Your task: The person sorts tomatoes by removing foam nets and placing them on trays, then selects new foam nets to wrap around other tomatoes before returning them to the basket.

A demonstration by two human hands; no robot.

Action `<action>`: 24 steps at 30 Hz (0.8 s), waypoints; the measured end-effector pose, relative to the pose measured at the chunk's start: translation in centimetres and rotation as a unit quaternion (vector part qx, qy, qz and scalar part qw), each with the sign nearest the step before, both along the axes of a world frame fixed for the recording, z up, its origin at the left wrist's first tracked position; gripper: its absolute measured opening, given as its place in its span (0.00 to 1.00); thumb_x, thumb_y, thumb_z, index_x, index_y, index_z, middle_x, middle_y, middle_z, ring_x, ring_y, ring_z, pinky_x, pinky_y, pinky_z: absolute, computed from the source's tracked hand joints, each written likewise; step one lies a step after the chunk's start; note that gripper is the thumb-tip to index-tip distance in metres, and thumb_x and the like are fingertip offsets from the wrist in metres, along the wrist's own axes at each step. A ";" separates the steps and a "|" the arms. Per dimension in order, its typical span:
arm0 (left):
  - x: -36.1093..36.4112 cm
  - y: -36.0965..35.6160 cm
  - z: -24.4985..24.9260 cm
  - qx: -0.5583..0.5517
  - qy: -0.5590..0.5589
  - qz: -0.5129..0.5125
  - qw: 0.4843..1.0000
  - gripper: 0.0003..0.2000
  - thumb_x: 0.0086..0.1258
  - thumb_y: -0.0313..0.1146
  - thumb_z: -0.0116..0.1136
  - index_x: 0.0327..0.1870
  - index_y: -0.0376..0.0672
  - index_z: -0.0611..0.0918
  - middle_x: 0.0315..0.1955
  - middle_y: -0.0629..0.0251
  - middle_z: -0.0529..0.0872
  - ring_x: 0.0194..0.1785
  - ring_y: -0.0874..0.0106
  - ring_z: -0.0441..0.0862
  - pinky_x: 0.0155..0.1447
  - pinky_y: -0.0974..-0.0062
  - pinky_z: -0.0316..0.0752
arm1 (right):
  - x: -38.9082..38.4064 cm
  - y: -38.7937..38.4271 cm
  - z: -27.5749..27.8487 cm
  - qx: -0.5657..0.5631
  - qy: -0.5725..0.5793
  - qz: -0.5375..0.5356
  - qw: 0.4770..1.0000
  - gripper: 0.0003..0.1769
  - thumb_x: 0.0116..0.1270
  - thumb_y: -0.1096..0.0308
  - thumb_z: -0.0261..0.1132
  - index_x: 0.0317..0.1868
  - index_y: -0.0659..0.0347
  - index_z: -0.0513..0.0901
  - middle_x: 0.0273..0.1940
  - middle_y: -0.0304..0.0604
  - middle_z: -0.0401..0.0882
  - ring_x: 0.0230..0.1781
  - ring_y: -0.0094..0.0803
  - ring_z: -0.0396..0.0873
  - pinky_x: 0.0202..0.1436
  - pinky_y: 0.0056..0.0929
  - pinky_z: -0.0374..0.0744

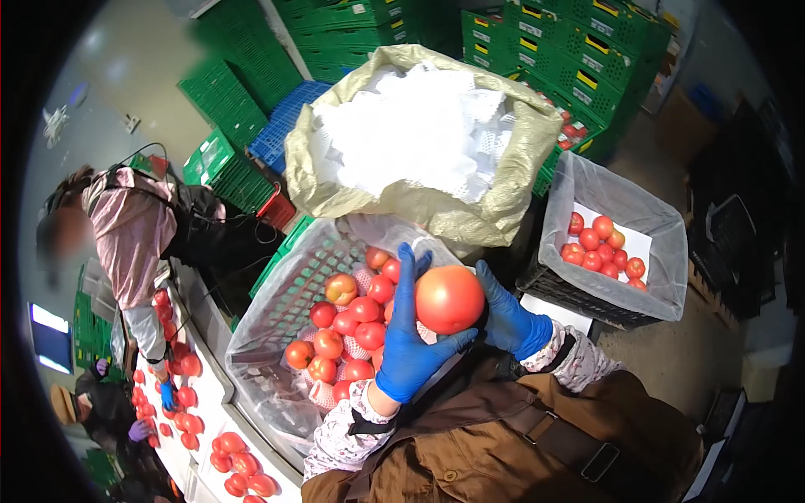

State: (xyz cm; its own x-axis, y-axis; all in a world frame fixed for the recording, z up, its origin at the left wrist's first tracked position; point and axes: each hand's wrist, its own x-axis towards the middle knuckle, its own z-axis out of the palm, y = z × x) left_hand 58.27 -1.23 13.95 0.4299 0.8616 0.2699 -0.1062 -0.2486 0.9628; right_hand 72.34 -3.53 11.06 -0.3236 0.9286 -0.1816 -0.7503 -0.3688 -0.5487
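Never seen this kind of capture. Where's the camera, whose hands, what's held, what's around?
No machine here: these are a person's own hands, in blue gloves. The single picture comes from a camera worn on that person's head, looking forward and down. The left hand holds a large round red tomato; the right hand is beside it, contact unclear. Below is a green crate lined with clear plastic, holding more tomatoes. Beyond stands a pale woven sack of white netting; at right, a black plastic-lined crate. At left, another person's blue-gloved hand is among red tomatoes on a white surface.
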 end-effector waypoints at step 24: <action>-16.6 0.0 -2.6 -0.027 0.000 0.349 0.937 0.17 0.53 0.15 0.56 0.45 0.35 0.72 0.35 0.62 0.81 0.37 0.69 0.80 0.39 0.79 0.77 | -3.6 2.9 -3.1 0.207 -0.519 -0.032 0.829 0.25 0.70 0.53 0.46 0.36 0.68 0.79 0.21 0.39 0.75 0.21 0.21 0.73 0.26 0.18 0.71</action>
State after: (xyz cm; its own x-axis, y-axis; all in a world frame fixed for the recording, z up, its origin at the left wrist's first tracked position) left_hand 41.63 -1.18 11.33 -0.2425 0.9453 0.2183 0.0647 -0.2087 0.9758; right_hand 68.77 -0.59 7.98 -0.1398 0.9902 0.0072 0.1949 0.0346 -0.9802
